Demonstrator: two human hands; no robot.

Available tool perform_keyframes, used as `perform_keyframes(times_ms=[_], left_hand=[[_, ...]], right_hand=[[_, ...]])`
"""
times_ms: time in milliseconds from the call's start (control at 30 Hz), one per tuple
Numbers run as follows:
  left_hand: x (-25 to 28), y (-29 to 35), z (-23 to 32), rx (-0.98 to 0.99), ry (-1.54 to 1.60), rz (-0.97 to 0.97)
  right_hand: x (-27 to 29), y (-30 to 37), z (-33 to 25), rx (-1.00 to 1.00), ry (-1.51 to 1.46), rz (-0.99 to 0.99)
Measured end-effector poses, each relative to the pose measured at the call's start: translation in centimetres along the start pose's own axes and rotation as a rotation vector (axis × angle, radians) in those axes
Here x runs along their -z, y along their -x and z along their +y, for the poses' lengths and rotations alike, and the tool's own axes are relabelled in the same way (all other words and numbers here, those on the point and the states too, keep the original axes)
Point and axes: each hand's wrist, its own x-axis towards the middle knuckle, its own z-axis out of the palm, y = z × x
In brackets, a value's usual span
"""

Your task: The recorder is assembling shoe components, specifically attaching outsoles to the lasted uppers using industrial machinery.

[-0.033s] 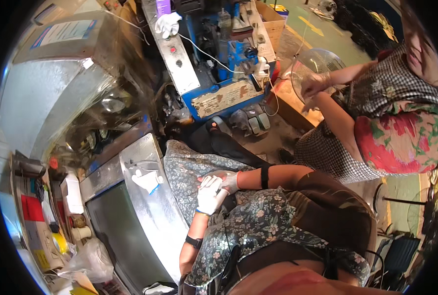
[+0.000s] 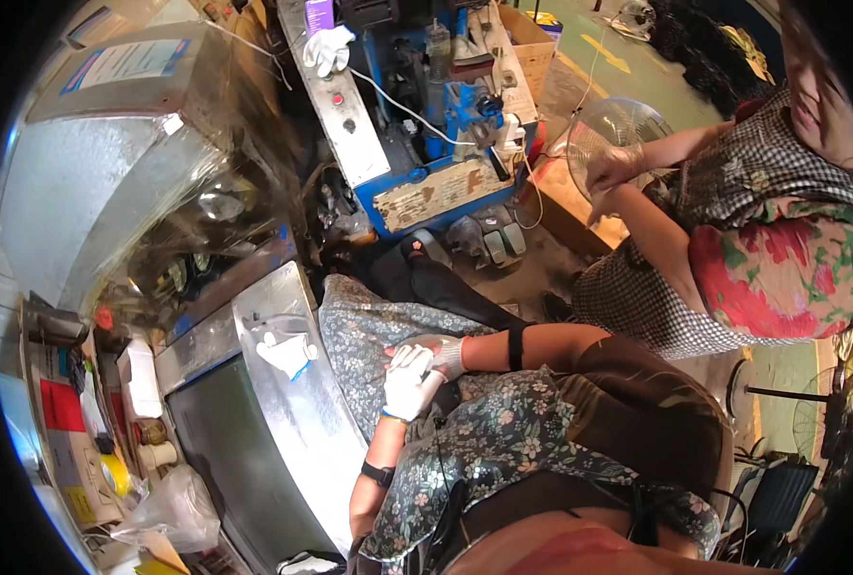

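The person's left hand (image 2: 410, 388), in a white glove, lies over the person's right hand (image 2: 446, 353), in a pale knit glove, both at the lap against the flowered apron (image 2: 367, 326). The left fingers bend across the right hand; whether either grip closes on anything between them cannot be told, since the palms are hidden. The gloves are thus on the hands, just right of the worktop (image 2: 335, 446), where a loose white glove (image 2: 286, 354) lies near the far end. With one hand upon the other, the contact seems best light and even, with both wrists relaxed and the cuffs flat, so that the fabric does not bunch or twist at the fingers. The lap gives steady support, and the apron's loose folds are better left outside the fingers. Staying over the lap also suits the space: the worktop edge is near on the left, the blue machine (image 2: 436, 187) stands on the far side, and a co-worker (image 2: 776, 244) is to the right.
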Motion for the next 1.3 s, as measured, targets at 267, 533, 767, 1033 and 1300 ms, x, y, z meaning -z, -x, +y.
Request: perform_keyframes(times_ms=[267,533,767,1033,1300], left_hand=[[-1.4,0.4,-0.9,0.021,0.026,0.032],[4.7,-0.2,-1.9,0.393,0.268,0.037],[10.1,-5.9,-4.7,0.188,-0.495,0.007],[3.6,-8.4,-3.2,0.111,-0.406,-0.153],[0.8,-7.4,-3.9,0.039,-0.460,-0.135]], right_hand=[[-0.2,0.7,1.0,0.154,0.319,0.103],[3.8,-0.8,-10.6,-0.438,0.835,-0.084],[4.9,-4.7,-19.3,-0.080,0.591,0.607],[1.5,-7.0,-20.6,-0.014,0.928,0.430],[0.3,-6.0,-15.4,-0.251,1.036,0.279]])
